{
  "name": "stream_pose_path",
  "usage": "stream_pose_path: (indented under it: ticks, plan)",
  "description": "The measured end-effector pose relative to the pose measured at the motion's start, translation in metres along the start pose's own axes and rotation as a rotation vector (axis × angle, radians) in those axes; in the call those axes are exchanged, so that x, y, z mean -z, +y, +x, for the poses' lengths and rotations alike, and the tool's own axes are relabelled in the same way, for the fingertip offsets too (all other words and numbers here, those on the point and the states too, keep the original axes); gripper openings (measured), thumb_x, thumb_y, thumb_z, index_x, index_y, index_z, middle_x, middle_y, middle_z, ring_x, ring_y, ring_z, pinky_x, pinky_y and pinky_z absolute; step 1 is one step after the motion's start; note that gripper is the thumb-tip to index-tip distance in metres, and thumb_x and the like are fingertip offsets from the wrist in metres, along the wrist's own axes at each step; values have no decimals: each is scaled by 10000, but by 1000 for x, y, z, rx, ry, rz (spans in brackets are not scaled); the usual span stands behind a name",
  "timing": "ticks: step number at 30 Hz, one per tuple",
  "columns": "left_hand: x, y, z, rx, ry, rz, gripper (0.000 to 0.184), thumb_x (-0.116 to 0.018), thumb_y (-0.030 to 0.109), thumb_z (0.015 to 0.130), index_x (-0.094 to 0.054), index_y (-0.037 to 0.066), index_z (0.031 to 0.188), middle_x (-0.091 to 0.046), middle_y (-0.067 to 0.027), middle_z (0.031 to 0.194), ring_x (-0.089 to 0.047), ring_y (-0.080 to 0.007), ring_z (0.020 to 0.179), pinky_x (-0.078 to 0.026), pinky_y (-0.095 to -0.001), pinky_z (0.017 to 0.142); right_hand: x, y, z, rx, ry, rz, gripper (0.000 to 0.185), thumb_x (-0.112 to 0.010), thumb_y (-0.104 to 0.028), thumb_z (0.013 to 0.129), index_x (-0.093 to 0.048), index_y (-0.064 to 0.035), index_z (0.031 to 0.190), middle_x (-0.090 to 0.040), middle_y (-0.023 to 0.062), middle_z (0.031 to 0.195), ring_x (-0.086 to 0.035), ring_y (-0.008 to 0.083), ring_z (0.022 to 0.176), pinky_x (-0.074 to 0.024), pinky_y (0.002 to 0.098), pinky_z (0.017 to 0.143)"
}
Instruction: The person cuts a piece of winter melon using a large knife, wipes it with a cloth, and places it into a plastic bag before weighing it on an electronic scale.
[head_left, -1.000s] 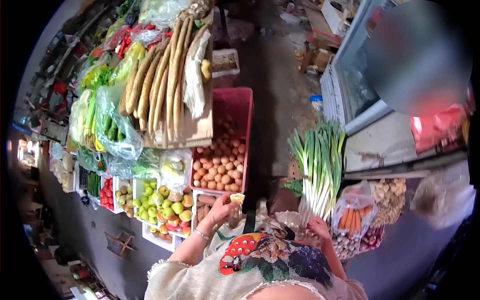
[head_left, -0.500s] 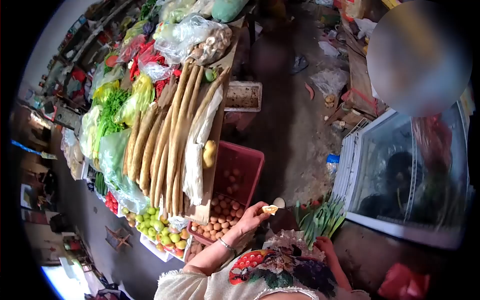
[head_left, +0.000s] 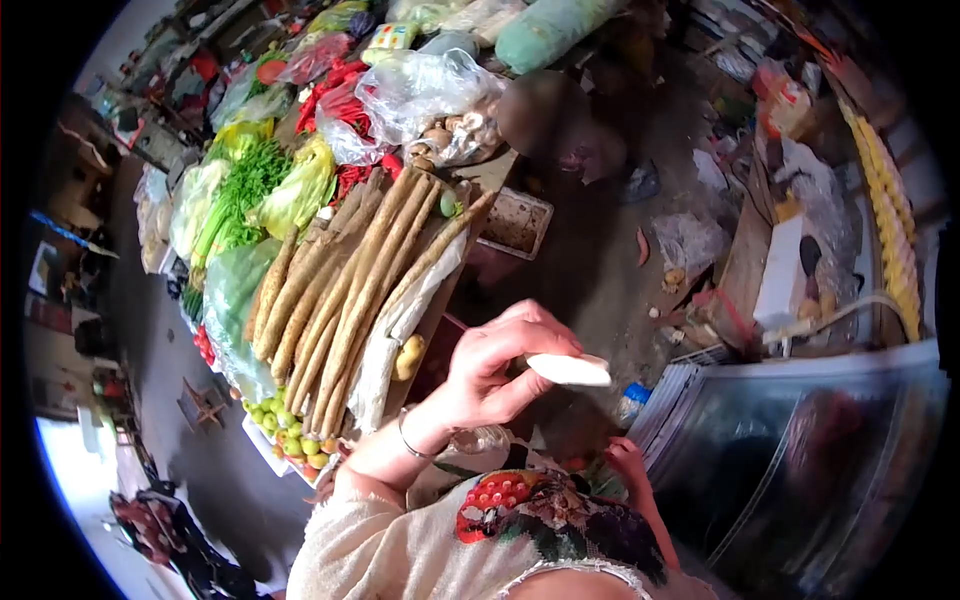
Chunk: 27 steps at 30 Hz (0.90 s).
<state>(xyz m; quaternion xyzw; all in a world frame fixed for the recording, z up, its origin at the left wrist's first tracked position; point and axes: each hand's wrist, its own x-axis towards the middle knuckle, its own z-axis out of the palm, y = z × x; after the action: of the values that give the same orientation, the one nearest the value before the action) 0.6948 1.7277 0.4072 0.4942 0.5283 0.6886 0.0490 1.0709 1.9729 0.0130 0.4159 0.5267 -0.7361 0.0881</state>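
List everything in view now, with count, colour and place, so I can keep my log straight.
Long roots: about ten, tan, on the table
White wrap: one, beside the roots
Clear mushroom bag: one, beyond the roots
Leafy greens: bunch, green, table's left
Round fruit: many, yellow-green, below the roots
Tray: one, pale-rimmed, floor
Blue-topped item: one, beside the glass case
Glass case: one, pale-framed, lower right
Background clutter: too blurred to count
Flat piece: one, white, in the left hand
Left hand: one, bare, centre
Right hand: one, bare, lower centre-right
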Motion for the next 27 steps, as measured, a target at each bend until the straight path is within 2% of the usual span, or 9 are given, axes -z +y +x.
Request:
stream_pose_path:
  ticks: [2,5,7,9,12,16,23,25,27]
  plan:
    - [22,12,58,-288,-135,80,203,-695,86,843,-659,-18,1013,-679,-147,949,-633,-282,817,-501,-353,701,-13,-46,24,17,53,-51,326,-638,-204,892,-583,-47,1173,-625,63,1010,-628,187,864,-531,336,753]
    - [9,12,124,-544,33,91,146,-604,78,886,-654,-25,796,-696,-143,782,-637,-238,777,-519,-378,687,0,-83,67,-18,41,27,295,-609,-185,907,-583,-30,1157,-637,74,966,-636,195,850,-531,326,753]
    - [8,7,171,-680,94,-15,266,-522,114,949,-614,7,723,-641,-79,699,-636,-176,708,-473,-278,582,40,-63,135,6,-27,-38,304,-609,-188,912,-582,-22,1165,-644,79,951,-640,198,856,-531,321,755]
    - [7,-13,201,-860,57,-119,186,-558,145,953,-632,27,830,-668,-105,785,-657,-216,750,-450,-301,586,66,-66,158,-5,-88,-94,312,-608,-191,916,-580,-15,1172,-652,83,936,-645,200,863,-531,316,757]
    - [-1,-30,240,-944,1,-283,149,-570,84,916,-611,-3,803,-672,-193,818,-631,-286,678,-456,-369,571,65,-116,184,-194,-19,-89,309,-608,-194,916,-592,-8,1162,-668,86,935,-655,202,850,-526,298,734]
    - [-15,-53,275,-855,128,-448,259,-436,-13,916,-489,-21,662,-616,-289,796,-584,-365,613,-457,-426,519,85,-170,203,-85,96,-150,316,-618,-216,909,-608,-17,1154,-680,76,943,-658,187,821,-517,292,685]
    - [4,-113,299,-587,109,-12,110,-568,37,902,-588,16,796,-646,-156,809,-620,-255,691,-483,-351,599,174,-228,338,1,-124,-305,297,-619,-235,910,-630,-26,1121,-678,51,907,-643,164,772,-499,281,643]
    - [20,-129,289,-396,141,189,60,-609,44,895,-615,21,839,-652,-121,812,-630,-220,716,-490,-328,623,125,-373,321,-45,-238,-748,259,-635,-229,902,-649,-32,1070,-662,30,864,-607,140,728,-478,271,615]
    - [34,-146,274,-169,247,348,25,-650,51,887,-643,27,882,-658,-87,815,-639,-186,741,-497,-305,647,93,-443,345,-12,-290,-394,190,-621,-137,887,-639,-20,1036,-643,32,878,-579,119,711,-469,272,601]
